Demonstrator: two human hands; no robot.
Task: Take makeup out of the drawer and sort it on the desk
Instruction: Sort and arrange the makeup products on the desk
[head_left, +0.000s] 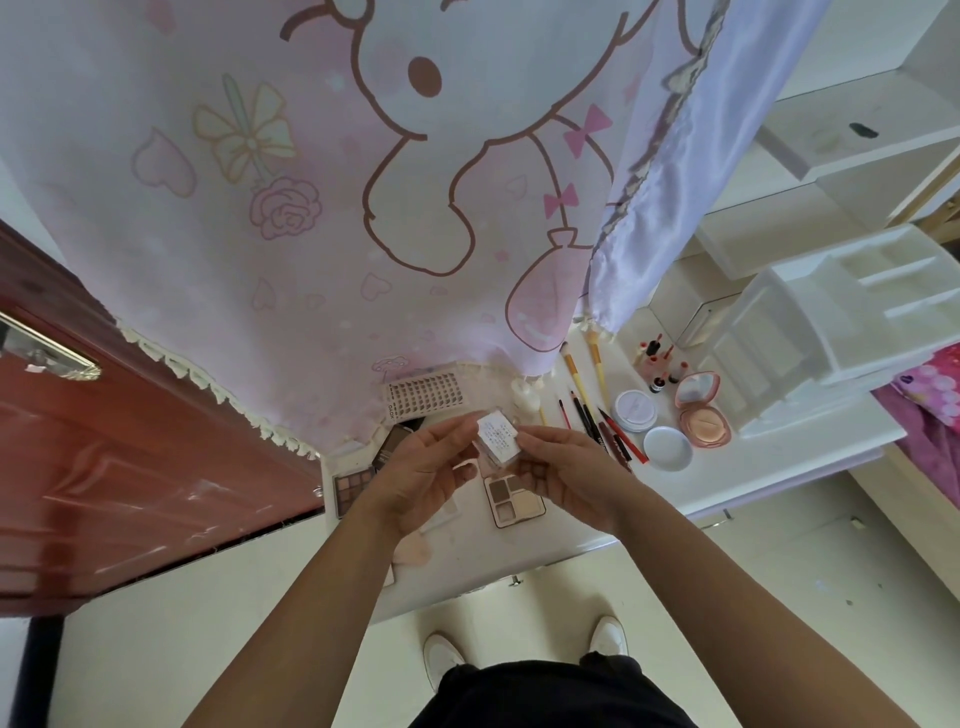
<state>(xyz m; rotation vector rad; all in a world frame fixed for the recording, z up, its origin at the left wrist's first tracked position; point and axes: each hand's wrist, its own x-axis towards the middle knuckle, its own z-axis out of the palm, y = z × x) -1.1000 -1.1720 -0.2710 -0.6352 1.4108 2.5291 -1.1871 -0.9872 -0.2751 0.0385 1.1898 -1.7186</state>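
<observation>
Above the white desk (571, 525), my left hand (423, 480) and my right hand (558, 470) together hold a small clear makeup case (497, 435) with a white printed label facing me. Both pinch it by its sides. Under my hands lie a four-pan eyeshadow palette (514, 500), a multi-pan palette (352, 487) and a dark compact (395, 441). A false-lash tray (423, 397) lies further back. To the right lie pencils (615, 431), brushes (597, 364), white round compacts (636, 410), an open pink compact (702, 410) and small bottles (660, 366).
A white plastic drawer organiser (841, 332) stands on the desk's right end. A pink cartoon curtain (337, 208) hangs over the desk's back. A red-brown door (104, 467) is at the left, pink bedding (930, 405) at the right. My white shoes (441, 657) stand on the floor.
</observation>
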